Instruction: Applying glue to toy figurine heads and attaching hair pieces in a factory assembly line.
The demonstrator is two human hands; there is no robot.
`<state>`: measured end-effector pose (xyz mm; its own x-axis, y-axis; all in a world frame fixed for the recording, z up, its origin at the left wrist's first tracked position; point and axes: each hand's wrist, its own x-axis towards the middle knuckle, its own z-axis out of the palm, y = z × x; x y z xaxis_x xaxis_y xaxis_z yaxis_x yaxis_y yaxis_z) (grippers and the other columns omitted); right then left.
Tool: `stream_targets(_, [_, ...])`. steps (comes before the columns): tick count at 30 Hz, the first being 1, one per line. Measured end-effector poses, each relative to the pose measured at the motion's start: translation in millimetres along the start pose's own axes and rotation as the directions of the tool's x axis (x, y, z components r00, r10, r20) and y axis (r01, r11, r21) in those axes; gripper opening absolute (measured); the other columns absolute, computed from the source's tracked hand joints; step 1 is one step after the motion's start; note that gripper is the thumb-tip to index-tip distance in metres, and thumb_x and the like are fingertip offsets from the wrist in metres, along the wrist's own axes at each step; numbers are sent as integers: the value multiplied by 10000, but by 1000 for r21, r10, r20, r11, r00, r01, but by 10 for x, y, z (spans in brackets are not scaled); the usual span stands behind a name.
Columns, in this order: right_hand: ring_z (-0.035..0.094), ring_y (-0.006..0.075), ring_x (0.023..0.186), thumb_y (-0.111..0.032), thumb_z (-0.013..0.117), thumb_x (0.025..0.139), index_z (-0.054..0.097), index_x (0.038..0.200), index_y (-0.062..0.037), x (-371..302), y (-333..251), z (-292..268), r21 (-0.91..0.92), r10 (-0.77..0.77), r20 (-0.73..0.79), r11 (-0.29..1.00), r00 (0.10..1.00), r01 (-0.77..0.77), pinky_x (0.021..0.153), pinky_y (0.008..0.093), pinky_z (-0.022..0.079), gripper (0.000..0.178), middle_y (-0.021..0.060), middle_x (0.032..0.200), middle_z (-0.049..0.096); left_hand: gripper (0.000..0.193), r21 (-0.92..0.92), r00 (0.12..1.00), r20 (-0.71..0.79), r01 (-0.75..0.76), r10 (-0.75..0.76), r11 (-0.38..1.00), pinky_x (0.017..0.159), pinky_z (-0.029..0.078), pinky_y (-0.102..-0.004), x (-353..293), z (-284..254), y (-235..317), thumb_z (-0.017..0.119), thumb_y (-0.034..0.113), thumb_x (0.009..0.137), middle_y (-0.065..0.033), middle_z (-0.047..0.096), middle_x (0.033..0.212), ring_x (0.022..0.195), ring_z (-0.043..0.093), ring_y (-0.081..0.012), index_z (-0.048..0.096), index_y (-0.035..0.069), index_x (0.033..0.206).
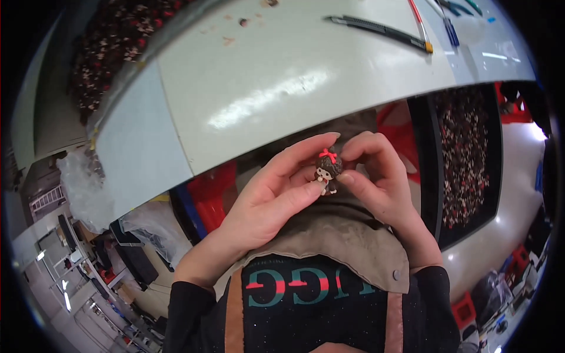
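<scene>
Between my two hands, just off the table's near edge, is a small doll figurine [325, 169] with brown hair, a pale face and a red bow on top. My left hand [273, 191] grips its lower body between thumb and fingers. The fingers of my right hand [379, 176] are curled, with thumb and fingertips pinching at the hair on the figurine's right side. Part of the figurine's body is hidden behind my left thumb.
A utility knife [382, 33] lies on the white table [235, 76], near a blue-handled tool [451, 32] and pliers [456, 7]. A heap of small brown and red pieces [118, 47] is at the far left. More fill a black tray [465, 159] at right.
</scene>
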<state>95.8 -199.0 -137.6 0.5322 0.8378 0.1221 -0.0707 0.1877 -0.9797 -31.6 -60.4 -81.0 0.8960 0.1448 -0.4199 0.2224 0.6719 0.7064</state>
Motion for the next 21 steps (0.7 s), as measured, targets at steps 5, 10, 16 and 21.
stream_targets(5, [535, 112, 920, -58, 621, 856, 485, 1040, -7, -318, 18, -110, -12, 332, -5, 943, 943, -332, 821, 256, 430, 235, 49, 988, 529, 522, -95, 993, 9, 115, -115, 989, 979, 392, -311, 74, -22, -334, 477, 43, 908, -50, 469, 1257, 1161, 469, -137, 306, 57, 1401])
stream_targets(10, [547, 99, 873, -49, 601, 867, 492, 1049, -9, -346, 90, -67, -9, 426, -22, 904, 904, -427, 788, 246, 443, 216, 47, 980, 541, 490, -169, 985, -30, 163, -170, 972, 982, 383, -302, 79, -89, -453, 458, 49, 917, -55, 468, 1248, 1143, 474, -137, 326, 62, 1388])
stream_targets(16, [550, 144, 845, -31, 707, 750, 533, 999, -37, -374, 153, -65, -270, 110, -46, 956, 993, -118, 742, 267, 443, 303, 57, 933, 556, 509, -206, 985, -100, 115, -138, 972, 980, 392, -321, 70, -90, -479, 470, 40, 895, -58, 485, 1235, 1111, 506, -156, 326, 74, 1382])
stream_targets(21, [548, 207, 846, -46, 753, 682, 559, 929, -37, -298, 185, -25, -446, -47, 58, 892, 997, 69, 734, 294, 441, 315, 76, 894, 552, 530, -214, 984, -120, 101, -128, 972, 957, 401, -320, 93, -87, -476, 462, 37, 891, -72, 490, 1224, 1130, 495, -167, 308, 86, 1396])
